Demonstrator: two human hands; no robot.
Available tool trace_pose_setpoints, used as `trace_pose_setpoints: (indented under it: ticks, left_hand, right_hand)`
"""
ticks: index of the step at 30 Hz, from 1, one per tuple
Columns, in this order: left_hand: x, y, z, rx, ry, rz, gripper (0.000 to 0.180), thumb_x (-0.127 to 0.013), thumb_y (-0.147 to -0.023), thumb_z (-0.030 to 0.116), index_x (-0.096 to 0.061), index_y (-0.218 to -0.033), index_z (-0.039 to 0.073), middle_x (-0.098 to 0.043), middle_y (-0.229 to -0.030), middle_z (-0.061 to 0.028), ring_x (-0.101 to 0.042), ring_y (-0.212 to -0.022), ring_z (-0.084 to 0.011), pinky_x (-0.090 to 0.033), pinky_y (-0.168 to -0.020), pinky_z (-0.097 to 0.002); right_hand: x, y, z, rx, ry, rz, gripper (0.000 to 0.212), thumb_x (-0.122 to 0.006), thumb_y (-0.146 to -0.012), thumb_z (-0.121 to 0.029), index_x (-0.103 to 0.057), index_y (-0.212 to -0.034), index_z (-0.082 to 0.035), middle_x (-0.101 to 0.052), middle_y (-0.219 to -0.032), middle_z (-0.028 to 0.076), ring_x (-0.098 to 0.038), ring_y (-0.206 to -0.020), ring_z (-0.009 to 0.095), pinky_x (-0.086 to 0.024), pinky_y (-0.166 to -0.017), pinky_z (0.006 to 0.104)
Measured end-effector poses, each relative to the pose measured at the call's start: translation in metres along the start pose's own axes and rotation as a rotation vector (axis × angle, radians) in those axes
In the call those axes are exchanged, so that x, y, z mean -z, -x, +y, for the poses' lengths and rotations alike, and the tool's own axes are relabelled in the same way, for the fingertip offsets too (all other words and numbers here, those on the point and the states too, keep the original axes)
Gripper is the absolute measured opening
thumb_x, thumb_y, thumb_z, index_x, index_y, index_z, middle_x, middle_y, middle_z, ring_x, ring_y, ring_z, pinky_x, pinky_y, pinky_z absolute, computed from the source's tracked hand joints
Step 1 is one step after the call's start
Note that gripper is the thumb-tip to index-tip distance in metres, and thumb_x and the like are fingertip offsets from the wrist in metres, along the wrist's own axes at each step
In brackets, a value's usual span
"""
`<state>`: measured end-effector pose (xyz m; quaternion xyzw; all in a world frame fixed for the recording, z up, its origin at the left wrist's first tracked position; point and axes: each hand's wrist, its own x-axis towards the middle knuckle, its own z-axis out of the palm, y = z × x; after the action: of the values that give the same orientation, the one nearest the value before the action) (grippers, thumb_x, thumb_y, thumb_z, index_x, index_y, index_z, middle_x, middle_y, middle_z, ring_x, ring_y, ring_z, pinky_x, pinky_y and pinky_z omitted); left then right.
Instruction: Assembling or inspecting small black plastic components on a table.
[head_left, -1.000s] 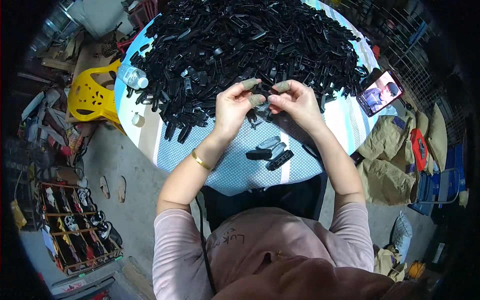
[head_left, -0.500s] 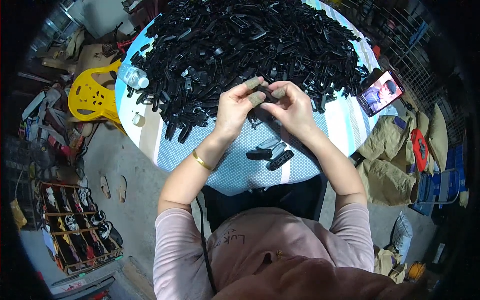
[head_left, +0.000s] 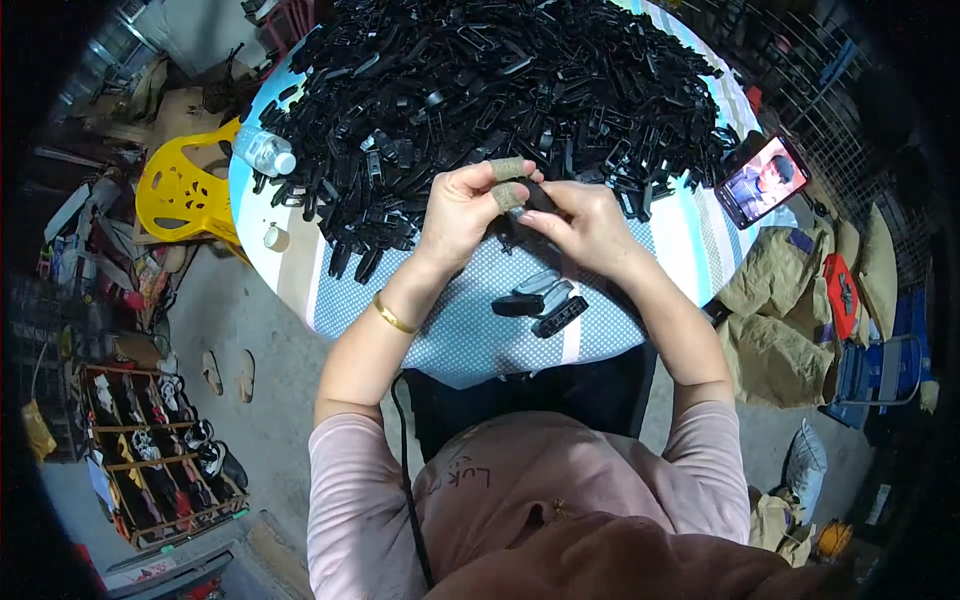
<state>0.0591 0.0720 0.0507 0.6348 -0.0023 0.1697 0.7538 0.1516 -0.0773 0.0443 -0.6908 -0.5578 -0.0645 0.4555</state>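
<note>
- The left hand [head_left: 458,215] and the right hand [head_left: 585,222] meet at the centre of the frame, just above the middle, fingers curled around one small black plastic part [head_left: 537,194] pinched between them; both hands grasp it
- Beige tape wraps the fingertips [head_left: 508,168] that press on the part
- A gold bangle [head_left: 392,316] sits on the left wrist, left of centre
- Just below the hands, three finished black pieces [head_left: 540,304] lie close together on the dotted tablecloth [head_left: 470,335]
- A great heap of black plastic parts [head_left: 500,80] fills the upper middle of the frame, covering most of the round table, and reaches right up to the hands
- A clear plastic bottle [head_left: 265,152] lies at the heap's left edge, with a small white cap [head_left: 268,237] below it
- A phone [head_left: 762,180] with a lit screen rests at the right edge of the table
- A yellow plastic chair [head_left: 185,195] stands at the left, beside the table
</note>
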Motion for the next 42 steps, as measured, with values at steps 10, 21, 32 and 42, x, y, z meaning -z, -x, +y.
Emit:
trace_pose_setpoints:
  ticks: [10, 21, 32, 42]
  left_hand:
    - [-0.004, 0.011, 0.011, 0.047, -0.783, -0.560, 0.024, -0.066, -0.073, 0.011, -0.064, -0.095, 0.003, -0.061, -0.082, -0.0103, -0.058, -0.073, -0.0186, -0.047, -0.069, -0.0306]
    - [0.005, 0.006, 0.000, -0.422, -1.324, -0.240, 0.027, -0.061, -0.070, 0.004, -0.060, -0.097, 0.002, -0.053, -0.099, -0.0115, -0.049, -0.094, -0.0282, -0.039, -0.088, -0.0371]
    - [0.010, -0.003, -0.005, 0.204, 0.161, 0.028, 0.026, -0.052, -0.088, 0.008, -0.048, -0.112, -0.001, -0.056, -0.098, -0.0115, -0.061, -0.063, -0.0144, -0.048, -0.050, -0.0196]
    - [0.005, -0.001, -0.001, 0.226, 0.156, -0.052, 0.033, -0.057, -0.082, 0.000, -0.052, -0.115, -0.004, -0.060, -0.094, -0.0106, -0.058, -0.064, -0.0090, -0.048, -0.056, -0.0181]
  right_hand:
    - [0.015, 0.002, 0.017, 0.082, 0.334, -0.378, 0.024, -0.066, -0.064, -0.007, -0.066, -0.088, -0.007, -0.059, -0.080, 0.005, -0.051, -0.075, 0.024, -0.046, -0.066, 0.0331]
    - [0.022, -0.004, 0.023, -0.122, 0.061, -0.114, 0.026, -0.068, -0.070, -0.005, -0.059, -0.095, -0.004, -0.059, -0.088, 0.005, -0.056, -0.081, 0.016, -0.047, -0.072, 0.0271]
    - [-0.002, -0.003, 0.012, -0.106, -0.453, 0.078, 0.037, -0.064, -0.077, -0.001, -0.055, -0.113, 0.003, -0.061, -0.102, 0.010, -0.059, -0.095, 0.018, -0.048, -0.082, 0.0284]
    - [0.002, -0.004, 0.010, 0.010, -0.229, 0.157, 0.031, -0.064, -0.074, -0.004, -0.062, -0.105, 0.000, -0.060, -0.094, 0.009, -0.059, -0.078, 0.015, -0.048, -0.068, 0.0247]
